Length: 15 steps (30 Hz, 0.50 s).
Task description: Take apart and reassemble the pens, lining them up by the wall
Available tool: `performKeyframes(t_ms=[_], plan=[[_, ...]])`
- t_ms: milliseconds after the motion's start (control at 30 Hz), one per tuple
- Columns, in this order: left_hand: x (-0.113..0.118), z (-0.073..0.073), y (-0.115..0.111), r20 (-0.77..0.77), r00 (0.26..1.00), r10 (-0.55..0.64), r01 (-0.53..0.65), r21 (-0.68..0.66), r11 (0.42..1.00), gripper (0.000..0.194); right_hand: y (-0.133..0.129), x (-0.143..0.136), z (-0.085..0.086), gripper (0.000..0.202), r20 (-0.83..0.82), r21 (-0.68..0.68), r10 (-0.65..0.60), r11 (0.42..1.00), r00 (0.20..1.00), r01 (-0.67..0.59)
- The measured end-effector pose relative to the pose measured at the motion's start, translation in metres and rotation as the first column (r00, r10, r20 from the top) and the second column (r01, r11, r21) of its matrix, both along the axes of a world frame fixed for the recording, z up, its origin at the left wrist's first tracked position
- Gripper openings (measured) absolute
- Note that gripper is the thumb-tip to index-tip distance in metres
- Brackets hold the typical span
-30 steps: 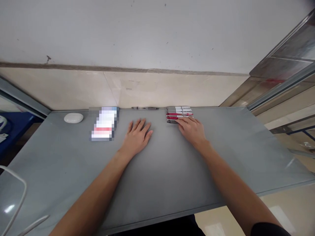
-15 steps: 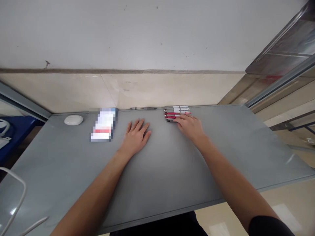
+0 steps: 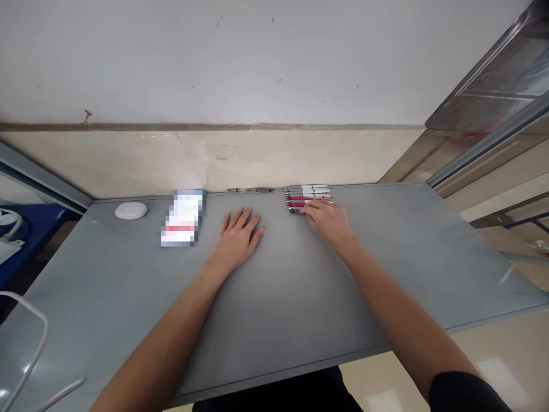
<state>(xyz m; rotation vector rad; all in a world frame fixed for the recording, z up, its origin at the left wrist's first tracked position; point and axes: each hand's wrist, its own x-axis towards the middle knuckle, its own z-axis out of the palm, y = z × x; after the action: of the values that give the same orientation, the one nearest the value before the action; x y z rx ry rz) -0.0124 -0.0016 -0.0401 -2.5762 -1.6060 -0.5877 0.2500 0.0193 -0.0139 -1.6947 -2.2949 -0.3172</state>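
Observation:
Several pens lie side by side in a row at the back of the grey table (image 3: 274, 297). White-and-grey pens (image 3: 315, 187) are farthest back, red pens (image 3: 295, 198) come before them, and a dark pen (image 3: 294, 211) is nearest to me. My right hand (image 3: 328, 220) has its fingers closed on the dark pen, whose right part they hide. Palm down, my left hand (image 3: 237, 240) rests flat on the table with its fingers spread, holding nothing. Beyond it, a single dark, partly clear pen (image 3: 250, 190) lies along the wall edge.
A phone with a blurred screen (image 3: 183, 217) and a white rounded case (image 3: 131, 210) lie on the left of the table. White cable (image 3: 40, 343) loops in at the lower left. A tiled wall (image 3: 278, 157) borders the back edge.
My right hand has shifted very slightly left along the dark pen. The left hand stays where it was, and the view has moved a little.

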Motion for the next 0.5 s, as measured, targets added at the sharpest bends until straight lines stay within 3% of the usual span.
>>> performKeyframes(t_ms=[500], plan=[[-0.001,-0.002,0.001,0.019,1.000,-0.003,0.003,0.012,1.000,0.043,-0.011,-0.011,0.004,0.024,-0.078,0.067,0.014,0.998,0.997,-0.008]])
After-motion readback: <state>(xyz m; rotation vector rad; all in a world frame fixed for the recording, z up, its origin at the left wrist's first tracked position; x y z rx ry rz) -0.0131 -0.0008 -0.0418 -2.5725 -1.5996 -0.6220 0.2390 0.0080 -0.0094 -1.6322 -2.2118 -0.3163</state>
